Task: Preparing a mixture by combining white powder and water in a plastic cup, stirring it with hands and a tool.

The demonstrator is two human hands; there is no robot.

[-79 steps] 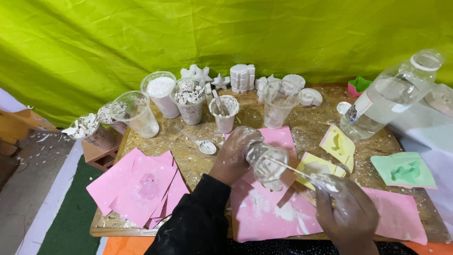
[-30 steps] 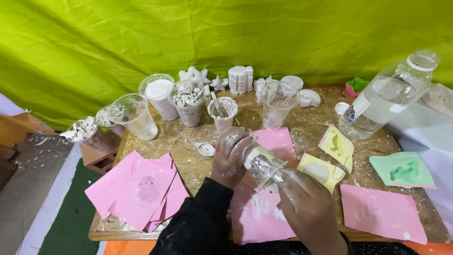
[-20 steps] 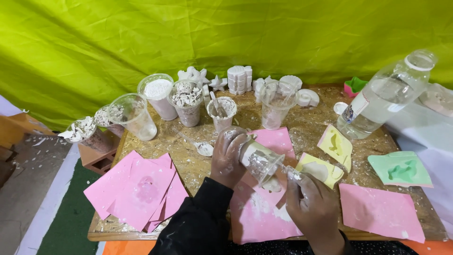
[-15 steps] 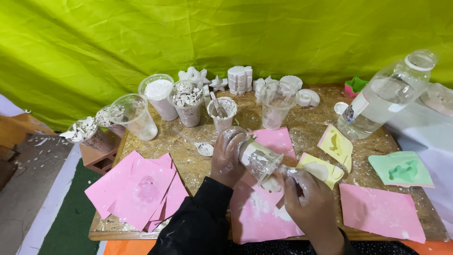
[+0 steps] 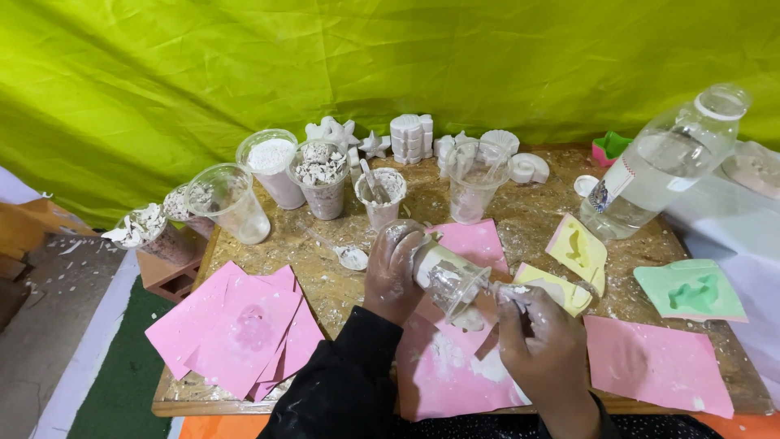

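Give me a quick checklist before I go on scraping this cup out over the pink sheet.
1. Left hand grips the tilted plastic cup: ok.
2. Right hand at the cup mouth: ok; any tool in it: cannot tell.
3. Pink sheet under the cup mouth: ok.
4. Yellow mould close beside the cup, spill risk: not ok.
5. Water bottle upright, apart from both hands: ok.

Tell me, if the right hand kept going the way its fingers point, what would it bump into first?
Most likely the tilted plastic cup held by the left hand; the right hand points up-left at its mouth, already nearly touching, though depth is unclear.
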